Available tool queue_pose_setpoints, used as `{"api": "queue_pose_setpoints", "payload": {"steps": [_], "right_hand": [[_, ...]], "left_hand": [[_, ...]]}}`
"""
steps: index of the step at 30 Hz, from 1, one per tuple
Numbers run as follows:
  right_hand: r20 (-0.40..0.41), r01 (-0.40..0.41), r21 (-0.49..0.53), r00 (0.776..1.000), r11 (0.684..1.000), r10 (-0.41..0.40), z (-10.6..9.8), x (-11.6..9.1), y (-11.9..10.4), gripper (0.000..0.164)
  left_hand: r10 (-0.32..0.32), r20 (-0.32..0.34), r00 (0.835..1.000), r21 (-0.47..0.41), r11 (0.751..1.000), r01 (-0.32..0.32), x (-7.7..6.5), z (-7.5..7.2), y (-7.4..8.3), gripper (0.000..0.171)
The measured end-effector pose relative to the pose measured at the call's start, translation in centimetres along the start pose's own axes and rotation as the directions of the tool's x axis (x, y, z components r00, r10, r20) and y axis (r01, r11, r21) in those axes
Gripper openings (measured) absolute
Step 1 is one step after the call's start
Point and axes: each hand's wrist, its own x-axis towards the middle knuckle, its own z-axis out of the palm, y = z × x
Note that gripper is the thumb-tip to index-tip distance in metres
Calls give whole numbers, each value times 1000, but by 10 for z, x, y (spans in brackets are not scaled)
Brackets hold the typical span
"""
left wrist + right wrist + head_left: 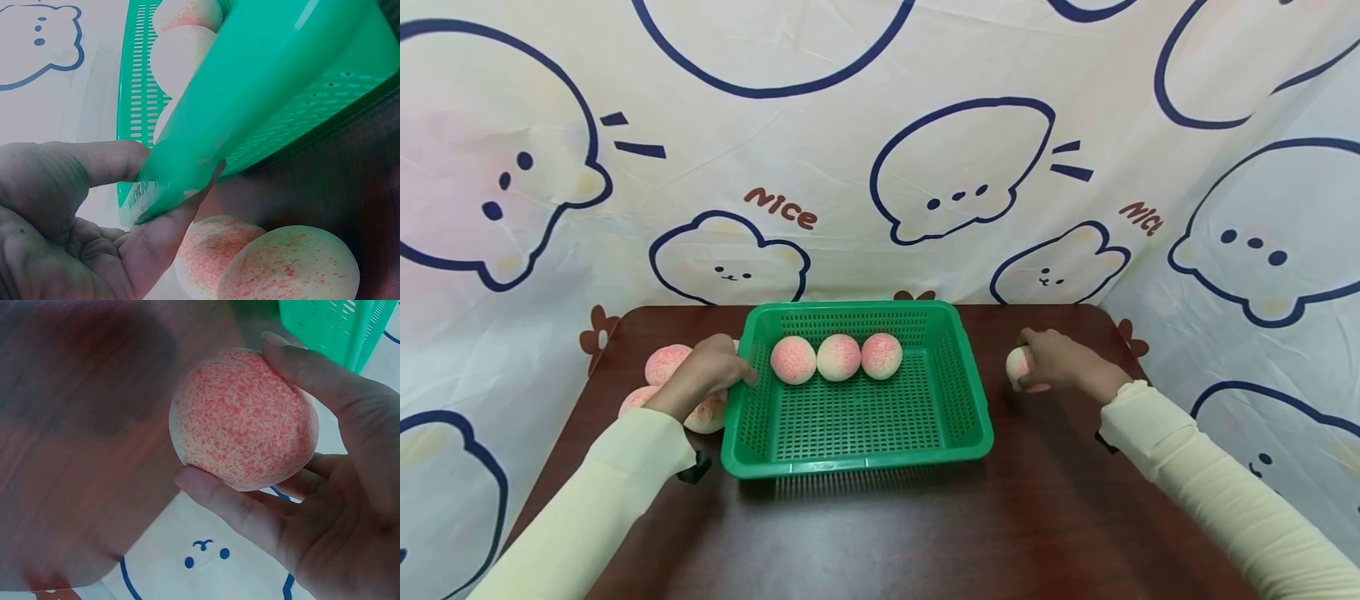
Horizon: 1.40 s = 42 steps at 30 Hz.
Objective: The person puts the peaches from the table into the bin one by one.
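Observation:
A green plastic basket (857,467) stands on the table, with three pink-and-white peaches (838,358) in a row along its back part. My left hand (711,367) grips the basket's left rim (181,150), thumb on the inner side and fingers on the outer. To the right of the basket, my right hand (1063,362) holds another peach (247,422) between thumb and fingers, its speckled pink side facing the wrist camera. Several more peaches (667,363) lie left of the basket, partly hidden by the left hand and forearm.
The dark brown table (880,542) has rounded back corners. A white cloth (842,167) with blue-outlined cartoon figures hangs behind it and at both sides. Two peaches (290,269) sit close beside the basket's outer left wall.

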Motion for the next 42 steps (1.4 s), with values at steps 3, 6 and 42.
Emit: {"api": "queue_pose_setpoints", "payload": {"steps": [3, 6, 42], "right_hand": [[-9, 12, -12, 1000, 1000, -12, -6, 0, -2, 69], [-30, 23, -11, 999, 1000, -24, -14, 0, -6, 61], [-148, 131, -40, 980, 991, -135, -57, 13, -81, 53]], "left_hand": [[0, 1, 1000, 2, 1000, 0, 0, 0, 1, 23], [1, 1, 1000, 4, 1000, -1, 0, 0, 1, 24], [19, -12, 1000, 15, 1000, -19, 1, 1, 0, 18]]}}
